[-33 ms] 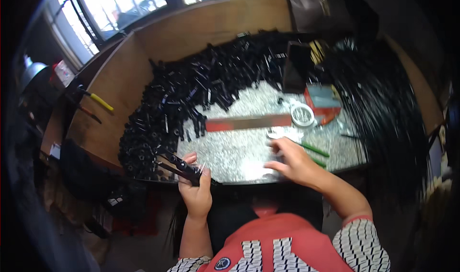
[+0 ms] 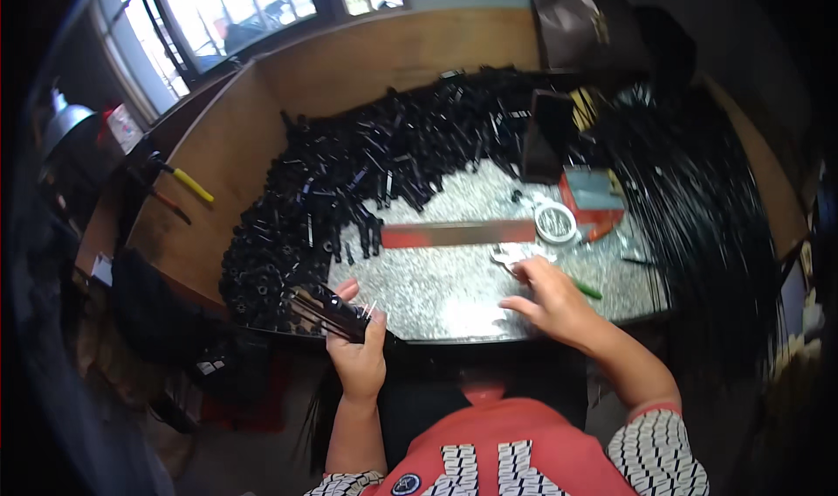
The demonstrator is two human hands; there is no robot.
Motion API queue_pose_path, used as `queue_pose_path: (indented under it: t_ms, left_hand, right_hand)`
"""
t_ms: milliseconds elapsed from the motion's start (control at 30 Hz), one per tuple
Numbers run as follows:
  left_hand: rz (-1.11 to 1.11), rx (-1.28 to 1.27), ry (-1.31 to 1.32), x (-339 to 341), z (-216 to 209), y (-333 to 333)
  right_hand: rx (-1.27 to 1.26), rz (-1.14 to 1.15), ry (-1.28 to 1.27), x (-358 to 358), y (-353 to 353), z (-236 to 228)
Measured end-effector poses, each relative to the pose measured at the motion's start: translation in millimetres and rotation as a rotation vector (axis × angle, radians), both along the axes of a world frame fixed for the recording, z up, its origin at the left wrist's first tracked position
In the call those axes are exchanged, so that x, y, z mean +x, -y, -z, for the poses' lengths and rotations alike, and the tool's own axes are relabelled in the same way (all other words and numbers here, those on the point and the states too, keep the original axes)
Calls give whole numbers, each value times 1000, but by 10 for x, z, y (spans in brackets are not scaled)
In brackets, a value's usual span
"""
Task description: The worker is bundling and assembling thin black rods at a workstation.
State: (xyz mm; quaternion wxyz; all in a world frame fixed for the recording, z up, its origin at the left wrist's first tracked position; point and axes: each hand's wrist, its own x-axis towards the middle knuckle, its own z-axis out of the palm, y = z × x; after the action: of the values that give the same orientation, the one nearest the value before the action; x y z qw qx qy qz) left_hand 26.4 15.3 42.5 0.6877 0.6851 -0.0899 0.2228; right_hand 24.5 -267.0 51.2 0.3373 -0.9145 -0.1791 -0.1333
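Observation:
My left hand [image 2: 359, 347] is closed around several slim black tubular parts [image 2: 345, 314] with thin strips or wires sticking out. They tilt up to the left, over the front edge of the table. My right hand [image 2: 554, 299] hovers low over a tool with green handles [image 2: 588, 291], seemingly pliers, and hides much of it. Its thumb and fingers stand apart, with nothing visible between them. A shiny metal piece [image 2: 504, 256] lies just beyond the fingertips; whether it belongs to that tool I cannot tell.
A big heap of black tubular parts [image 2: 349, 164] fills the left and back. A flat bar [image 2: 458, 233] lies across the speckled tabletop [image 2: 419, 286]. Beside it stand a round white dish [image 2: 555, 223] and a red-and-grey box [image 2: 594, 195]. Long black strands [image 2: 698, 199] cover the right side.
The whole view has shifted slightly. My right hand has moved a little to the right, now covering more of the green handles. My left hand still grips the black parts, turned slightly.

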Motion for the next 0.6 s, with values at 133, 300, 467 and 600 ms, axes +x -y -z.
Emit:
queue_pose_path:
  t_ms: [133,300,467,600]
  left_hand:
    - [87,-274,-74,80,53,-16]
    - [275,-235,-47,79,159,38]
    - [376,-115,-142,9,159,32]
    - [390,-67,-45,9,178,124]
  right_hand:
    - [-297,227,90,-181,445,-7]
    - [-475,251,-18,-342,613,60]
    - [-499,228,20,-370,546,98]
    - [-535,184,56,-286,527,191]
